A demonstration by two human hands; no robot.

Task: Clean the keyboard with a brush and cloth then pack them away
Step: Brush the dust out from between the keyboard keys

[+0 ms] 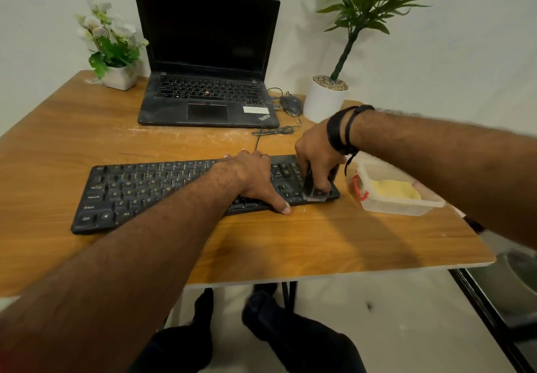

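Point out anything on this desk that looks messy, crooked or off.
A pale dusty smear streaks the table between the laptop and the keyboard, and more dust greys the laptop's deck. The keyboard lies slightly askew to the table edge. A cable lies loosely bunched beside the laptop.

Orange-brown wood-grain desk (87,128): smooth, faint sheen, pale dusty streaks. Black plastic keyboard (139,189): matt, dusty. Black laptop (207,61): matt casing, glossy screen. Clear plastic container (406,204): translucent, smooth; yellow cloth (396,189) inside, soft. White pot (324,102): smooth, matt.
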